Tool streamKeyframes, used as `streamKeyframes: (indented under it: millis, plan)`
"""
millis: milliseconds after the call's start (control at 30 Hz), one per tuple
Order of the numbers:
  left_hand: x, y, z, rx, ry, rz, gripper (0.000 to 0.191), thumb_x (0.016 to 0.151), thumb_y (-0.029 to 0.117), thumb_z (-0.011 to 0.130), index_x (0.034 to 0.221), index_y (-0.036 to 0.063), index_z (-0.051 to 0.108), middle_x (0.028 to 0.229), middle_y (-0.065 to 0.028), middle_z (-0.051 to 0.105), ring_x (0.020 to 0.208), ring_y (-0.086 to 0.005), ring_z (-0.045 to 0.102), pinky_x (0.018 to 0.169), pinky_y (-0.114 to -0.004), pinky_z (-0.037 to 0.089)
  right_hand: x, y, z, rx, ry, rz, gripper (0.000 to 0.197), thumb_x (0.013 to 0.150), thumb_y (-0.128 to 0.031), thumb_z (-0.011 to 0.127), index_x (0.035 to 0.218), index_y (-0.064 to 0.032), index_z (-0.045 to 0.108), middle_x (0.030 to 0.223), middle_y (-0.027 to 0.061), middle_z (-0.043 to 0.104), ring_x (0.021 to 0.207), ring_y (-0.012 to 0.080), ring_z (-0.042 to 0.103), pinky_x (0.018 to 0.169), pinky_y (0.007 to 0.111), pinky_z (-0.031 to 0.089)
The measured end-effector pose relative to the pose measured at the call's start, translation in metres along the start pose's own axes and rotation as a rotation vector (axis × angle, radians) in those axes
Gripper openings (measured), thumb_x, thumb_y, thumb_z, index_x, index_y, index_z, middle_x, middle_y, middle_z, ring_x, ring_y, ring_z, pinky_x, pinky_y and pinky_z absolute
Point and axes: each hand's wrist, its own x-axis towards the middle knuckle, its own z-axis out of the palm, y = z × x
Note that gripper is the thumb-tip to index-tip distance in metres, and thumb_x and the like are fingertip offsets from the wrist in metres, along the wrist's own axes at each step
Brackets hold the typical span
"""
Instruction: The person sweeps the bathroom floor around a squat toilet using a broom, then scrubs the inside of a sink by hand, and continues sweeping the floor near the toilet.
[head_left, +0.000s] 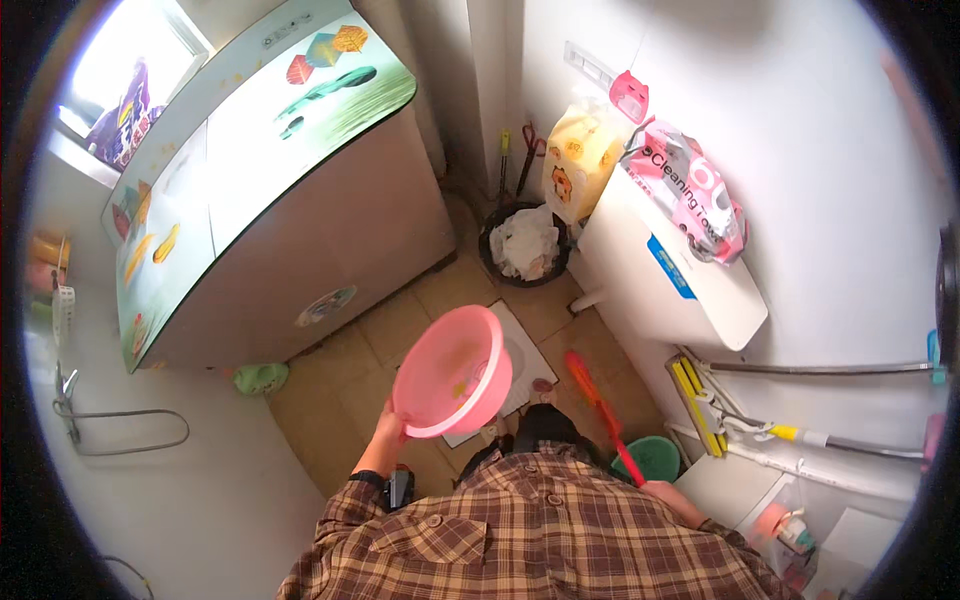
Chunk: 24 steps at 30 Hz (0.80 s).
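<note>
My left hand (385, 435) grips the rim of a pink plastic basin (491, 386) on its near left side. The basin is tilted, and a printed pattern shows on its inner bottom. My right hand (675, 501) is closed around the lower end of a long red and orange stick-like tool (600, 409). Its far end points away over the floor; what kind of tool it is, I cannot tell. Just beyond my right hand, below the tool, is a green plastic basin (651, 459). A white panel (525, 349) in the tiled floor, possibly a squat toilet, is partly hidden by the pink basin.
A washing machine (337, 217) with a printed top stands left. Ahead is a black waste bin (525, 244) holding white paper. On the right wall hangs a white cistern (667, 262) bearing a towel pack (686, 187); a yellow-headed mop (701, 409) leans nearby. A green slipper-like object (260, 379) lies left.
</note>
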Motion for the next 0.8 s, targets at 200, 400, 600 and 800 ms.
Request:
streamKeyframes:
  millis: [200, 400, 600, 800]
  plan:
    - [-0.052, -0.022, -0.069, -0.035, 0.327, -0.018, 0.052, 0.067, -0.004, 0.042, 0.116, 0.0029, 0.028, 0.107, -0.0167, 0.043, 0.085, -0.0282, 0.054, 0.057, -0.038, 0.05, -0.038, -0.057, 0.031, 0.047, -0.012, -0.022, 0.02, 0.073, -0.021, 0.05, 0.069, -0.0014, 0.051, 0.06, 0.0046, 0.049, 0.054, 0.0127, 0.046, 0.051, 0.028, 0.036]
    - [-0.077, -0.057, -0.142, -0.16, 0.489, -0.008, 0.034, 0.071, 0.002, 0.042, 0.105, 0.0031, 0.04, 0.085, -0.016, 0.052, 0.065, -0.0279, 0.056, 0.045, -0.034, 0.049, -0.051, -0.114, 0.043, 0.878, -0.564, 0.071, 0.022, 0.078, -0.014, 0.048, 0.097, -0.0031, 0.046, 0.068, 0.003, 0.05, 0.055, 0.01, 0.047, 0.049, 0.024, 0.038]
    - [-0.094, -0.063, -0.164, -0.193, 0.457, -0.021, 0.032, 0.07, 0.009, 0.047, 0.101, 0.0054, 0.039, 0.087, -0.0141, 0.05, 0.064, -0.0262, 0.055, 0.045, -0.034, 0.049, -0.038, -0.12, 0.074, 0.275, -0.344, 0.08, 0.022, 0.078, -0.009, 0.045, 0.1, -0.0069, 0.042, 0.063, 0.0001, 0.042, 0.049, 0.0092, 0.041, 0.042, 0.024, 0.037]
    - [-0.11, -0.087, -0.187, -0.252, 0.565, 0.044, 0.053, 0.061, -0.002, 0.043, 0.11, 0.0101, 0.028, 0.102, -0.0152, 0.041, 0.077, -0.0338, 0.052, 0.051, -0.044, 0.05, 0.008, -0.15, 0.088, -0.287, -0.321, -0.115, 0.009, 0.077, -0.008, 0.045, 0.085, -0.0043, 0.047, 0.062, 0.0006, 0.042, 0.048, 0.0084, 0.041, 0.041, 0.024, 0.036]
